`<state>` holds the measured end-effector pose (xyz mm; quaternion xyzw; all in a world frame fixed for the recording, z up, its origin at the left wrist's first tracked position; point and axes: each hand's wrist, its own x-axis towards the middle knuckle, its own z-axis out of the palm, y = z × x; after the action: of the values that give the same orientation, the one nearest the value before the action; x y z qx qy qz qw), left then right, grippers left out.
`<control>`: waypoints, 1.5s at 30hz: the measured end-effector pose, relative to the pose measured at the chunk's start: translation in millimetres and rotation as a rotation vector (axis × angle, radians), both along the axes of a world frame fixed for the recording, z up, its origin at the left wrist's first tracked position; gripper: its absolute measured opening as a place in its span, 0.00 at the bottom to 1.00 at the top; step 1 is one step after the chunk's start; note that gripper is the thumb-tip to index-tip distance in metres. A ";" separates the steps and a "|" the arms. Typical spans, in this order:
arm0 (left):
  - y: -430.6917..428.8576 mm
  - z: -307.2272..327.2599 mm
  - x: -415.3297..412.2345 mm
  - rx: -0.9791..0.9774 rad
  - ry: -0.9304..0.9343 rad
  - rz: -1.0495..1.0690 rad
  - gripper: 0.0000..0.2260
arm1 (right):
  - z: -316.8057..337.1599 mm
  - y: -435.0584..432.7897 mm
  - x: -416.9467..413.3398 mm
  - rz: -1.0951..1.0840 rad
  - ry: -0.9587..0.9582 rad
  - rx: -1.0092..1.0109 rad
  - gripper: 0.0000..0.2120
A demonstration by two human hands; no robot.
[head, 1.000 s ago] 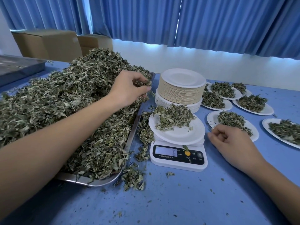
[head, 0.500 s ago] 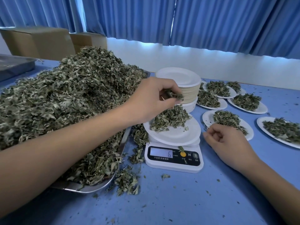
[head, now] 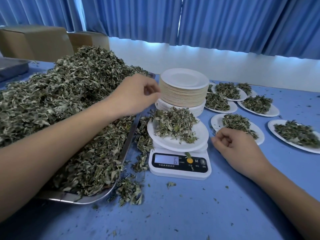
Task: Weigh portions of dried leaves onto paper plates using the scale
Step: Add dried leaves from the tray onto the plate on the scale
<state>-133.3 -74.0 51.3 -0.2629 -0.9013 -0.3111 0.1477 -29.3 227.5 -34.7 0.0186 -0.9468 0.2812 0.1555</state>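
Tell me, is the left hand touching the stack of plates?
Cannot tell. In the head view the left hand overlaps the stack at its left edge, but neither contact nor a gap shows plainly.

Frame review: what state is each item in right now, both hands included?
Scale: switched on, display reads 6.
Plate on scale: carries a heap of leaves.
Plate stack: top plate bare.
Tray: heaped with a leaf pile, some spilled onto the table.
Filled plates: each holds a portion.
Left hand: raised, fingertips pinched together, contents unclear.
Right hand: loosely curled, resting on table, holding nothing.
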 end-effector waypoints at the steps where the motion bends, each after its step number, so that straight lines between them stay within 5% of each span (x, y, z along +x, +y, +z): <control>1: -7.0 -2.4 -6.7 -0.136 0.002 0.098 0.05 | 0.2 -0.1 0.4 0.001 -0.002 -0.001 0.14; 4: -23.1 -13.5 -23.8 -0.449 -0.199 0.275 0.12 | 0.9 -0.9 1.0 -0.004 -0.009 -0.006 0.14; 7: -31.4 -17.6 -30.5 -0.374 -0.395 0.248 0.18 | 1.0 -1.4 1.0 -0.008 -0.016 -0.006 0.14; 10: -36.5 -14.4 -29.8 -0.293 -0.395 0.232 0.08 | 1.7 -1.2 1.7 -0.008 -0.021 -0.010 0.14; 15: -32.6 -22.6 -25.7 -0.500 -0.380 0.264 0.24 | 2.8 -2.4 2.5 -0.007 -0.027 -0.013 0.14; 24: -28.2 -17.4 -17.2 -0.195 0.016 0.418 0.13 | 3.2 -2.3 3.2 -0.005 -0.032 -0.022 0.14; 29: -30.6 -16.5 -19.4 -0.261 -0.038 0.455 0.14 | 3.6 -2.8 3.0 -0.004 -0.034 -0.024 0.14; 35: -27.2 -17.3 -24.8 0.069 0.037 0.408 0.16 | 3.9 -3.0 3.7 -0.004 -0.039 -0.028 0.14; 41: -17.4 -20.9 -16.9 0.252 0.136 0.300 0.02 | 4.7 -3.6 3.8 -0.013 -0.035 -0.018 0.14; 45: -9.2 -16.8 -6.5 0.330 0.145 0.150 0.05 | 4.8 -4.2 3.8 -0.015 -0.036 -0.015 0.14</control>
<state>-139.8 -83.2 34.5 -0.1889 -0.8420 -0.4232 0.2762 -25.5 223.3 -29.9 0.0052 -0.9475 0.2873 0.1405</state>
